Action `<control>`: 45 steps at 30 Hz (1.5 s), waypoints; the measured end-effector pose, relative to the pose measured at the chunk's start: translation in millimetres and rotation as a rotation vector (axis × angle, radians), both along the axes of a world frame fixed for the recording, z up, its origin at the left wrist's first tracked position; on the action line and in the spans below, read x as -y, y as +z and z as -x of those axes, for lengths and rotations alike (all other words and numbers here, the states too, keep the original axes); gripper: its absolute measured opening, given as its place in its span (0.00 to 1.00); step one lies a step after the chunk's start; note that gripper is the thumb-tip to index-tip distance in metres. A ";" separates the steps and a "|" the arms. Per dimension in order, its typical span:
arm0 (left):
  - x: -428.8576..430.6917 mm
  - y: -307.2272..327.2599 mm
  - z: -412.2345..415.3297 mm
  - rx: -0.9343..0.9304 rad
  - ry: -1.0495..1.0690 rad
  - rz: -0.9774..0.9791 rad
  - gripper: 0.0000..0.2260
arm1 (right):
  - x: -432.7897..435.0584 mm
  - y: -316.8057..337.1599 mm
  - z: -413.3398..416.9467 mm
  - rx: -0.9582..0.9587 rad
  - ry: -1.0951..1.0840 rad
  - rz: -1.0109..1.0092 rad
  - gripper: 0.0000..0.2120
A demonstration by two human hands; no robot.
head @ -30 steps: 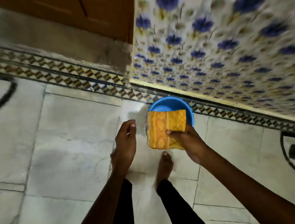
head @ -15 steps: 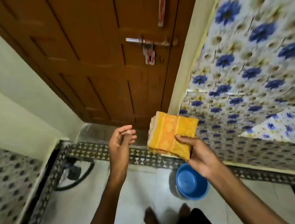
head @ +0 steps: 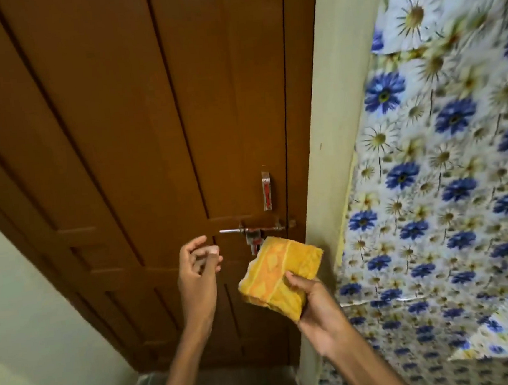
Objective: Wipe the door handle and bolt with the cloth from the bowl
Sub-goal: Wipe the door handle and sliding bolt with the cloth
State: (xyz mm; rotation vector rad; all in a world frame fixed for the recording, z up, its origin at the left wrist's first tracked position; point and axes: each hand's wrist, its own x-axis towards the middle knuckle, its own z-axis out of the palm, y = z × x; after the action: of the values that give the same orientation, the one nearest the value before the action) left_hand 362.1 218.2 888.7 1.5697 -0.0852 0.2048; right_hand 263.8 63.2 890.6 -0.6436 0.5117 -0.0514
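Behind cloth — bolt hasp hidden.

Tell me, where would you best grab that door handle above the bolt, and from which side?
Probably around the middle of the handle: it is a slim upright bar mounted at both ends, so its centre seems to stand off the door. Come from the left, since the door frame crowds its right side.

support: brown door | mounted: bolt, handle above it
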 end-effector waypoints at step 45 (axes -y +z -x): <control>51.4 20.2 -305.1 1.446 0.328 -1.098 0.33 | -26.4 -119.9 -230.9 -0.094 -0.723 1.523 0.35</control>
State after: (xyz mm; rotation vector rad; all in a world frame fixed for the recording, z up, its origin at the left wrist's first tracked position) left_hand 667.2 166.8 909.0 2.1492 -1.2328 1.7557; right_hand 494.7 89.6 770.7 -1.9083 0.7321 -1.1871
